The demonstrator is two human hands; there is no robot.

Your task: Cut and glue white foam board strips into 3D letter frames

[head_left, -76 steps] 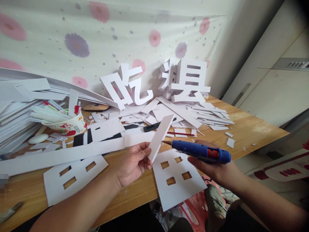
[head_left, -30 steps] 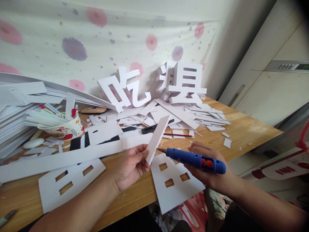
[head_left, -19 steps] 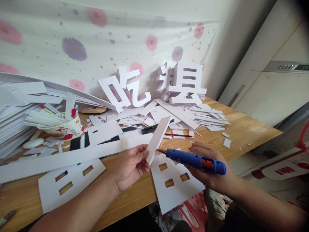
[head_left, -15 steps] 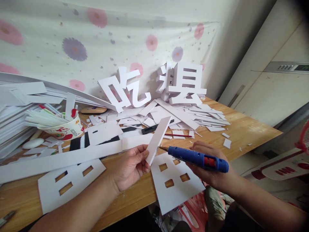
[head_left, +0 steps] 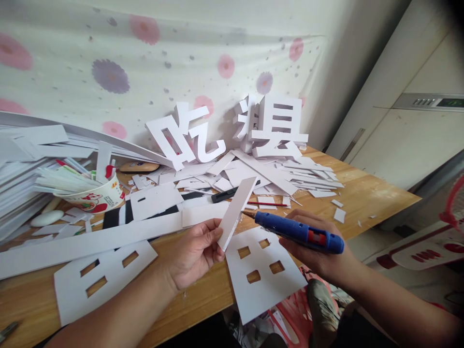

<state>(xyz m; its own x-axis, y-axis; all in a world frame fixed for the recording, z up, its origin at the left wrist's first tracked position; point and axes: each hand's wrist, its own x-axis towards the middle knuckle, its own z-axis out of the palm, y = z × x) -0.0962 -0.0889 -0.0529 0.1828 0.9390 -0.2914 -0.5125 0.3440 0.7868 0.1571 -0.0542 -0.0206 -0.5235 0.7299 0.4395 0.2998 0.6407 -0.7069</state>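
Between its thumb and fingers, my left hand (head_left: 197,251) grips the lower end of a white foam board strip (head_left: 238,208), which slants up to the right. My right hand (head_left: 315,241) is wrapped round a blue hot glue gun (head_left: 297,231), a slim pen-like one. Its brown nozzle tip is at the right edge of the strip; whether it touches I cannot tell. A thin line of glue shows along that edge. Below the hands, a white board with square holes (head_left: 266,290) overhangs the table's front edge. Another board with cut holes (head_left: 119,285) lies under my left forearm.
White foam characters (head_left: 282,140) stand at the back against a flowered sheet. Offcuts cover the wooden table (head_left: 377,193). A paper tub (head_left: 97,198) of sticks stands left, near a long white strip (head_left: 97,239). A black cutter (head_left: 224,194) lies behind the strip in hand.
The glue gun's tip has moved up along the strip's edge, away from my left hand. My left hand keeps its grip; the view has shifted slightly.
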